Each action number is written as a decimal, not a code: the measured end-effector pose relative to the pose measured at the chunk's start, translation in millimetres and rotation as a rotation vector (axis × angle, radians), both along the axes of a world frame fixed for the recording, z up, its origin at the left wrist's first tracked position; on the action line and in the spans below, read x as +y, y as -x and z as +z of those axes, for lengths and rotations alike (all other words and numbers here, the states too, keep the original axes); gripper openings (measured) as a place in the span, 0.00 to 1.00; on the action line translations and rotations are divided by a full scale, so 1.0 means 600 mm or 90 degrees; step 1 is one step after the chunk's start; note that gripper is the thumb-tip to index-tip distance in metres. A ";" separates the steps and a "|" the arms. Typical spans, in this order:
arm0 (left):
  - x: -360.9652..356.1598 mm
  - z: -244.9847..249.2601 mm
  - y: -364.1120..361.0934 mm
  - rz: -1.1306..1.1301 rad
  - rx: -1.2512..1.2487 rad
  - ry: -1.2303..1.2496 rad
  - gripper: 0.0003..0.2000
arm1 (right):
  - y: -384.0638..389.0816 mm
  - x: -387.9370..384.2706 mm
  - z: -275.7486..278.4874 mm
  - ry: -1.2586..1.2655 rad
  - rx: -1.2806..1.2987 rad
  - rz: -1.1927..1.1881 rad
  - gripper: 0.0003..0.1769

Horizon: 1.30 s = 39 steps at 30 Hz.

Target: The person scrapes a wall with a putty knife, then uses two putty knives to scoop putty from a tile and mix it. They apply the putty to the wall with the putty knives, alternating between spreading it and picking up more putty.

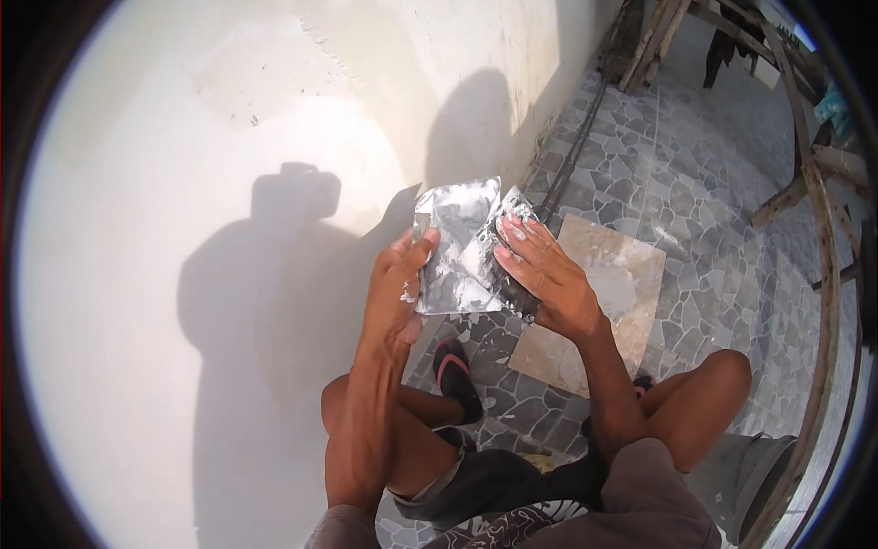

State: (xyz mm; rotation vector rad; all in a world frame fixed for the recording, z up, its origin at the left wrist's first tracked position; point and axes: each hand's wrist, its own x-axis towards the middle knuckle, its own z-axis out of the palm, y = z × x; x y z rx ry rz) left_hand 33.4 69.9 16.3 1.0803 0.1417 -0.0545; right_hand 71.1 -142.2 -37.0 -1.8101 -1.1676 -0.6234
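Observation:
My left hand (395,274) is closed around the left edge of a flat rectangular plate (448,247), its thumb lying on the face. White putty is smeared unevenly over the plate. Fingers of my right hand (544,274) lie over a dark, flat scraper (518,297), which is also streaked with white putty. The scraper's inner edge meets or overlaps the right side of the plate; its handle, if any, is hidden. White residue coats my right fingertips and dots my left wrist.
A pale wall (274,110) with patchy spots rises close on my left. Below lies a stone-pattern floor (722,274) with a beige tile (631,265) smeared white. Wooden poles (828,274) stand at the right. A grey bucket (741,476) sits by my right leg.

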 end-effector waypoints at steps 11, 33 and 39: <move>-0.029 0.035 0.002 0.190 -0.183 -0.278 0.17 | 0.025 -0.066 -0.040 -0.181 0.471 -0.162 0.15; -0.078 0.013 0.006 0.363 -0.399 -0.607 0.12 | 0.068 -0.002 -0.004 -0.197 0.144 -0.206 0.30; -0.061 0.033 0.009 0.155 -0.052 -0.157 0.16 | 0.051 0.004 -0.019 -0.154 0.022 -0.205 0.41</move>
